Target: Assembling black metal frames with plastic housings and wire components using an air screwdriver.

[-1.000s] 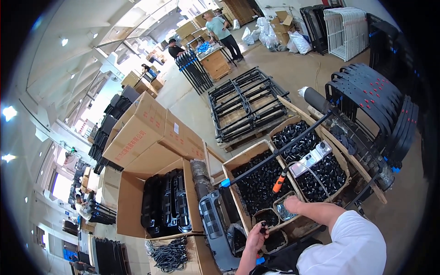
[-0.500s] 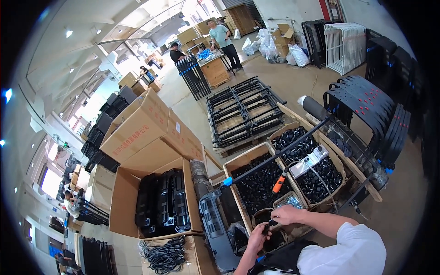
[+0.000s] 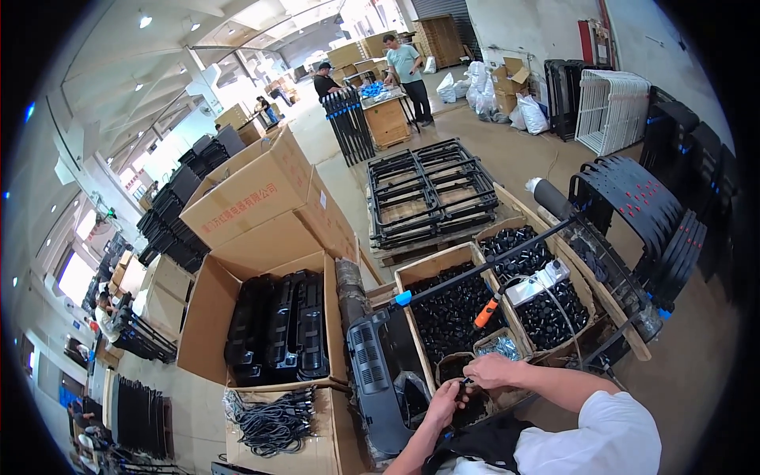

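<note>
Both my hands meet over the near end of a wooden bin tray. My left hand (image 3: 447, 402) is closed, fingers pinched around a small dark part (image 3: 467, 381). Against that same part, the fingers of my right hand (image 3: 492, 370) are pressed from the right; its exact kind is too small to tell. Just beyond my hands lies a small box of silvery screws (image 3: 500, 347). An orange-handled screwdriver (image 3: 486, 312) rests over a bin of black plastic-headed pieces (image 3: 447, 317). A black metal tube (image 3: 507, 257) with a blue end crosses above the bins.
Left of the bins stands a long black plastic housing (image 3: 372, 380). An open cardboard box (image 3: 198, 324) holds more black housings, with bundled black cables (image 3: 273, 423) nearer me. A white power strip (image 3: 537, 285) lies on the right bin. Black frames (image 3: 431, 190) sit on a pallet beyond; two people stand farther off.
The view has turned slightly, so the scene sits a little differently. My hands stay together at the small dark part with only slight finger movement.
</note>
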Action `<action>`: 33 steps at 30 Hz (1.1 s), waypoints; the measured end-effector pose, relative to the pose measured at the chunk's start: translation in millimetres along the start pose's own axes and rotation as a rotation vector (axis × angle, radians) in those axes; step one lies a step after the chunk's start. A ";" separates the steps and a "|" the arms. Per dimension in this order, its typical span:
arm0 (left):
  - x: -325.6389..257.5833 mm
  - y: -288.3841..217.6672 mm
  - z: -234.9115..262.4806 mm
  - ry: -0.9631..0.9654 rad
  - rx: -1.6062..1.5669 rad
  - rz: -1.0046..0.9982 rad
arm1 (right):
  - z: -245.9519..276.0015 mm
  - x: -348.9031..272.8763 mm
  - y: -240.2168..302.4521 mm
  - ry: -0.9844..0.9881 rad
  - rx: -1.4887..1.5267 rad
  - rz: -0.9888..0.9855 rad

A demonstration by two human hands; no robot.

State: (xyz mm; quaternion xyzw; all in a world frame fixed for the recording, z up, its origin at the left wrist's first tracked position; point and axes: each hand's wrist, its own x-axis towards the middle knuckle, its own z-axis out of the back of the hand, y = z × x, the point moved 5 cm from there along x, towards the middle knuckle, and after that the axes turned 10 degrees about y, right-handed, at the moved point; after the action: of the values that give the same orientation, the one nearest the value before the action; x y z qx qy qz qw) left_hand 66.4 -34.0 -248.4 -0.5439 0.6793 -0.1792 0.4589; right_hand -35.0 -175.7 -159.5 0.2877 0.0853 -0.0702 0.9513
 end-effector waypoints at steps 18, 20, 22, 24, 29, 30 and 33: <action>-19.5 8.3 6.8 0.021 -0.081 0.082 | -5.7 9.3 30.2 0.164 0.200 -0.232; -23.1 9.0 9.0 -0.010 -0.130 0.097 | -12.3 10.4 28.1 0.155 0.195 -0.232; -26.5 9.5 8.8 -0.039 -0.181 0.114 | -17.9 12.1 26.3 0.092 0.174 -0.131; -33.9 3.1 2.5 -0.090 -0.245 0.080 | -15.6 11.7 32.0 0.100 0.160 -0.114; -37.2 7.7 9.2 -0.043 -0.333 0.027 | -15.2 17.9 40.2 0.153 0.110 -0.116; -38.0 7.9 11.2 -0.029 -0.329 0.016 | -19.4 22.2 36.1 0.156 0.109 -0.098; -38.1 9.3 21.4 -0.023 -0.337 0.009 | -14.2 23.4 42.8 0.104 0.155 -0.044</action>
State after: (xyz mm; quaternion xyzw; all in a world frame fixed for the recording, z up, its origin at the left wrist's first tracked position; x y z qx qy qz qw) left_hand 78.1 9.1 -249.9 -0.6120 0.6968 -0.0544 0.3700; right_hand -6.1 -134.4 -153.0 0.3616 0.1355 -0.0825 0.9188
